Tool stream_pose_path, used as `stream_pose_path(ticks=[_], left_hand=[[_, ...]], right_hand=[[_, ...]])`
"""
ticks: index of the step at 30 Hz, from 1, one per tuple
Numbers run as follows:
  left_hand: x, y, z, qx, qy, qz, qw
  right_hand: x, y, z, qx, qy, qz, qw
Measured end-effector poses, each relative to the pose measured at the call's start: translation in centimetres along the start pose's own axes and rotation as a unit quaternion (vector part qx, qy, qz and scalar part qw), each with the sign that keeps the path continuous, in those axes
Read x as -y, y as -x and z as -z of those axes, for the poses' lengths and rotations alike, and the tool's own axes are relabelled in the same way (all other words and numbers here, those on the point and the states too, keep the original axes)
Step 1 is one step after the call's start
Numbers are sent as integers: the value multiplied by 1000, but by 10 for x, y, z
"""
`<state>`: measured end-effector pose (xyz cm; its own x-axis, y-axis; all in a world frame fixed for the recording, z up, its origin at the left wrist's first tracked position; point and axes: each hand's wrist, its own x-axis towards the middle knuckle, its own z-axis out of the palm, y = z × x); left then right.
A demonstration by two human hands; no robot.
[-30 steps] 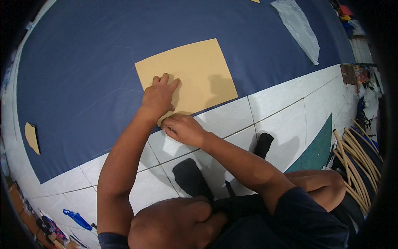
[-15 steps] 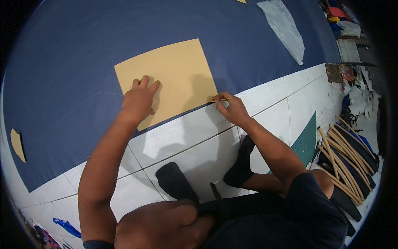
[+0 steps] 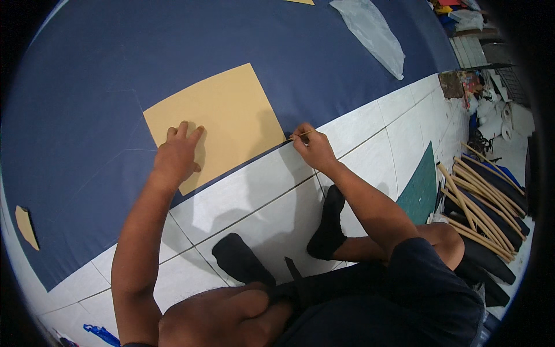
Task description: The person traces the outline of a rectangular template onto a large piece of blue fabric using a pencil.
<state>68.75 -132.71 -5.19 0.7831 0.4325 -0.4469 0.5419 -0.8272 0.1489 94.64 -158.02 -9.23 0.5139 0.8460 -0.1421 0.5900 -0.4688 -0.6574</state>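
Observation:
A tan card sheet (image 3: 225,110), roughly rectangular with a slightly curved far edge, lies on dark blue material (image 3: 69,104) spread over the floor. My left hand (image 3: 176,155) presses flat on the sheet's left part, fingers spread. At the sheet's near right corner, my right hand (image 3: 315,149) pinches a thin yellowish pencil-like stick (image 3: 304,134). Its tip points at the blue material beside that corner; whether it touches is too small to tell. Faint pale lines (image 3: 124,150) run across the blue material left of the sheet.
A clear plastic bag (image 3: 373,37) lies at the far right of the blue material, a small tan piece (image 3: 26,227) at its left end. White floor tiles (image 3: 254,202) border it nearby. Tan rods (image 3: 474,196) and a green mat (image 3: 417,188) lie to the right.
My right hand has moved a little to the right relative to the sheet, from its near edge to just beyond its corner. The whole view has shifted; my left hand stays on the sheet.

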Motion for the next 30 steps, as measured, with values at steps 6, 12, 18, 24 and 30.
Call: stream_pose_path(ticks=[6,12,18,24,30], left_hand=[[5,5,-9,-36,24,-2,999],[28,29,-34,-176,192,34,965],[89,103,-99,-316,241,306,865],[103,134,-117,-362,169,329,856],[141,137,-80,-307,187,257,897]], right_hand=[[25,-5,2,-150,-77,-61,984],[80,-19,-75,79,205,263,939],[97,-96,-92,73,249,195,946],[207,-224,-36,114,312,117,936],[352,-296,38,52,394,370,840]])
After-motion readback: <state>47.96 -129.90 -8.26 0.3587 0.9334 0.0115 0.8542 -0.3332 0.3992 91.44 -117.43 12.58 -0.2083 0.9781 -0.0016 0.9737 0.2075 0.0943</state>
